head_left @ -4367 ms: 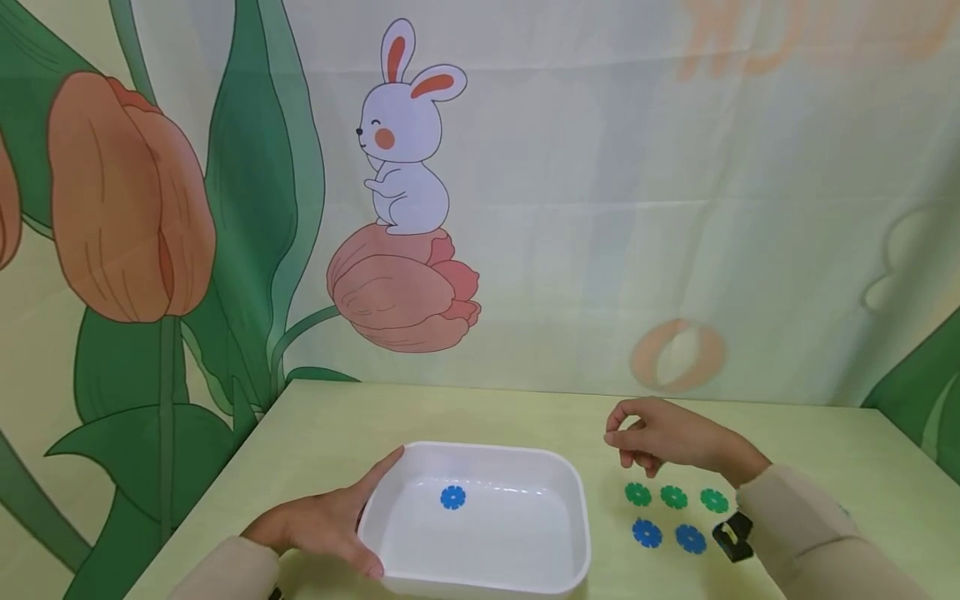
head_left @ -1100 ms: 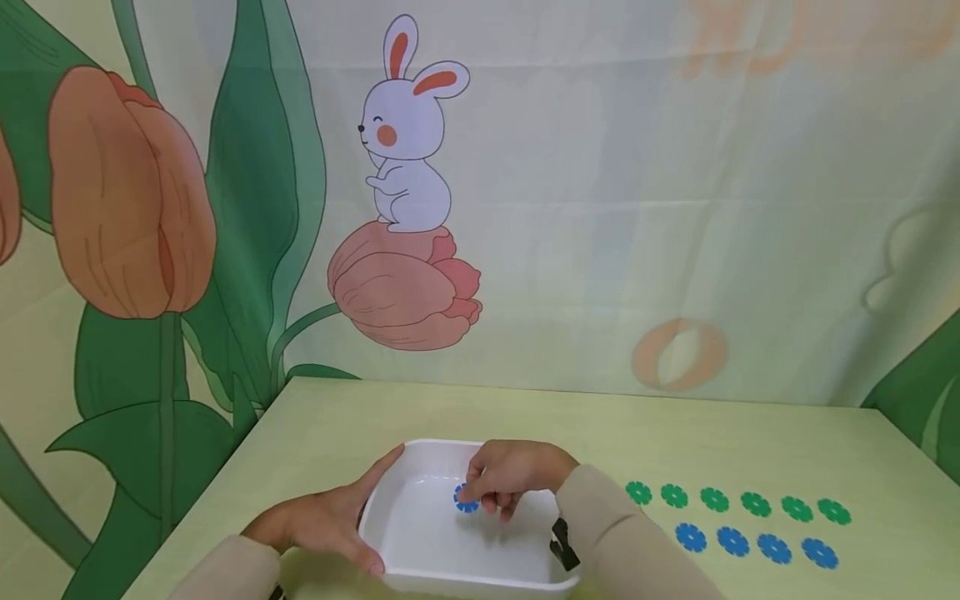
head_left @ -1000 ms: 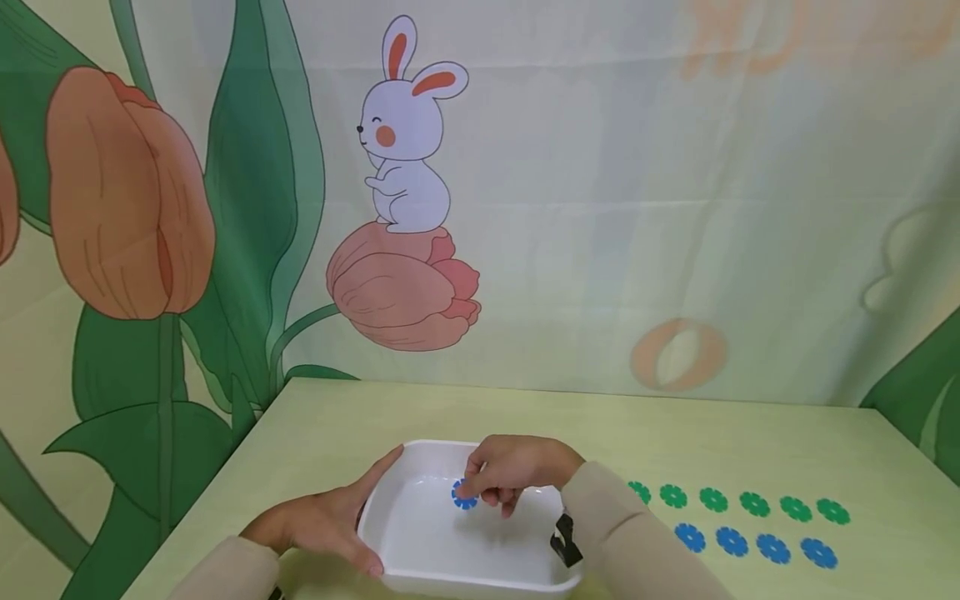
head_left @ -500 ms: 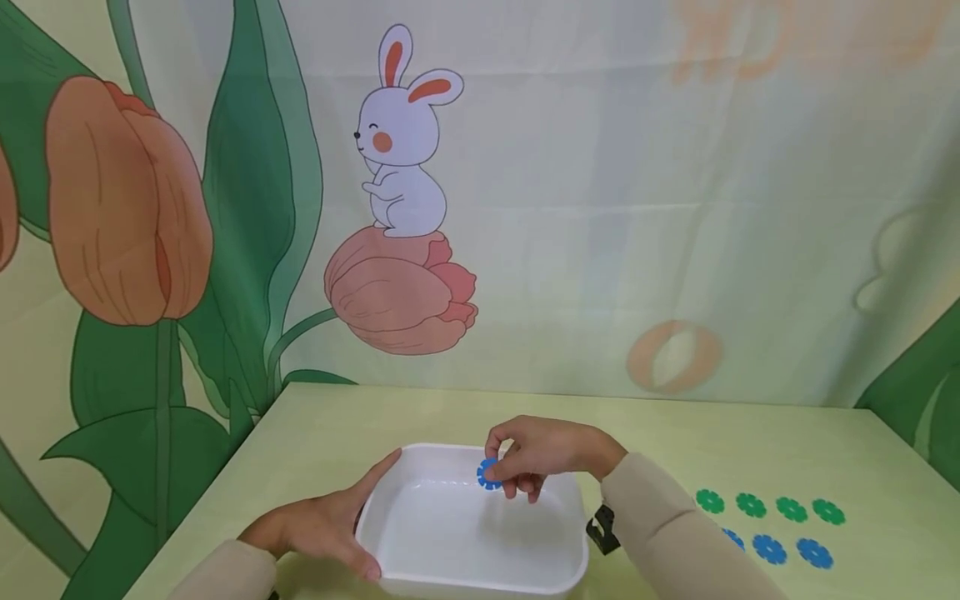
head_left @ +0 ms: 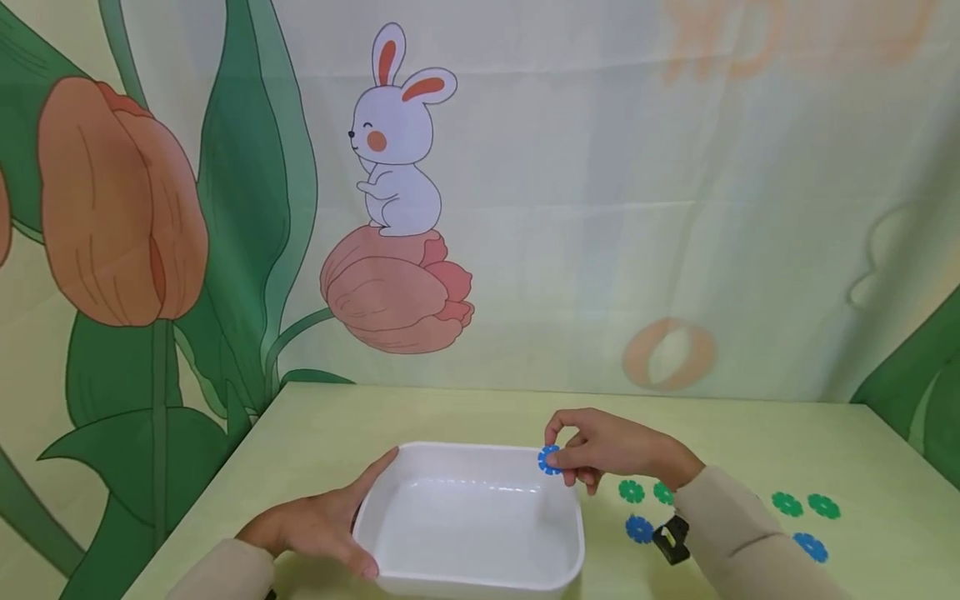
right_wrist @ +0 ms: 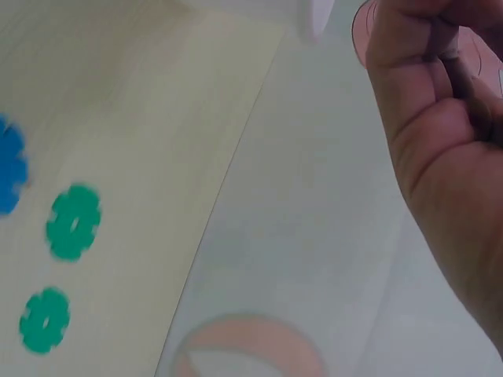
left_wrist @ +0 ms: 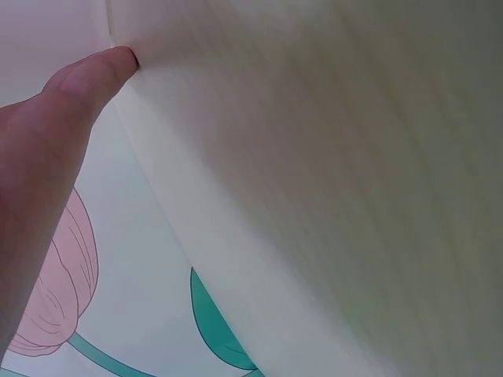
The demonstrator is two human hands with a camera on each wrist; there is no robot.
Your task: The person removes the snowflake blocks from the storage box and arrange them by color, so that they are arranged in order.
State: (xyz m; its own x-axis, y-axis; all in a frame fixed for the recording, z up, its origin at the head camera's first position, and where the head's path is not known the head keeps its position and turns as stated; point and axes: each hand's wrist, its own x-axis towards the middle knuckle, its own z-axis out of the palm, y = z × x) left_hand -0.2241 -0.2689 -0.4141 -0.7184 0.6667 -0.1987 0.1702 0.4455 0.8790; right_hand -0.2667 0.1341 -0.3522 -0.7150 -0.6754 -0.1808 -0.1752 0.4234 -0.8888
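Observation:
In the head view my left hand (head_left: pixel 318 523) holds the white tray (head_left: pixel 472 533) by its left end, thumb at the front corner and a finger at the back one. My right hand (head_left: pixel 607 446) pinches a blue snowflake disc (head_left: pixel 544 455) between thumb and index finger, above the tray's back right corner. No disc shows inside the tray. The left wrist view catches part of the left hand (left_wrist: pixel 59 141) against a pale surface. In the right wrist view the right hand (right_wrist: pixel 448 149) is seen from its underside; the held disc is hidden there.
Right of the tray, green snowflake discs (head_left: pixel 631 491) lie in a back row and blue snowflake discs (head_left: pixel 639 529) in a front row, partly covered by the right forearm. A printed curtain (head_left: pixel 540 208) hangs behind the table (head_left: pixel 337 417).
The blue disc lay in the tray at first. My right hand reached in, pinched it, lifted it and carried it right to the tray's rim. The left hand has kept its hold.

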